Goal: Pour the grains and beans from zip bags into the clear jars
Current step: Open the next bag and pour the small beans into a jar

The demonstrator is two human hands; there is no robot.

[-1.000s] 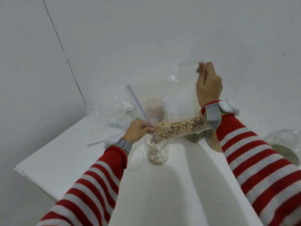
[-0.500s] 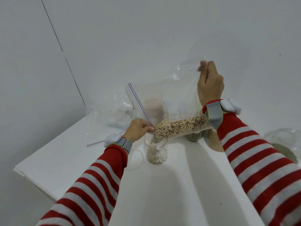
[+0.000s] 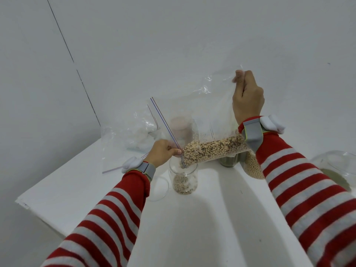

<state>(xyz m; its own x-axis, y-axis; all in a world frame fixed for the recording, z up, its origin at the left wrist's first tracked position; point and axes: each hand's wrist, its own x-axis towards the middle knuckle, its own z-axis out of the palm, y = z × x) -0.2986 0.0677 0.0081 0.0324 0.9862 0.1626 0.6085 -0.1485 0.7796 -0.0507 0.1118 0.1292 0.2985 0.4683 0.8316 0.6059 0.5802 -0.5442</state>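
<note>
White table point(image 3: 192, 228) is carrying the lot. You are holding the bag point(image 3: 202, 112) tilted above it, your right hand point(image 3: 247, 99) pinching its raised corner, your left hand point(image 3: 162, 152) pinching its mouth over the jar point(image 3: 184, 180), beans point(image 3: 212, 151) sitting in both.

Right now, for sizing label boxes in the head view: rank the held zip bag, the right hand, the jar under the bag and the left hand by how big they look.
1. zip bag, by far the largest
2. right hand
3. jar and left hand: these look about alike, so I leave them unranked
</note>
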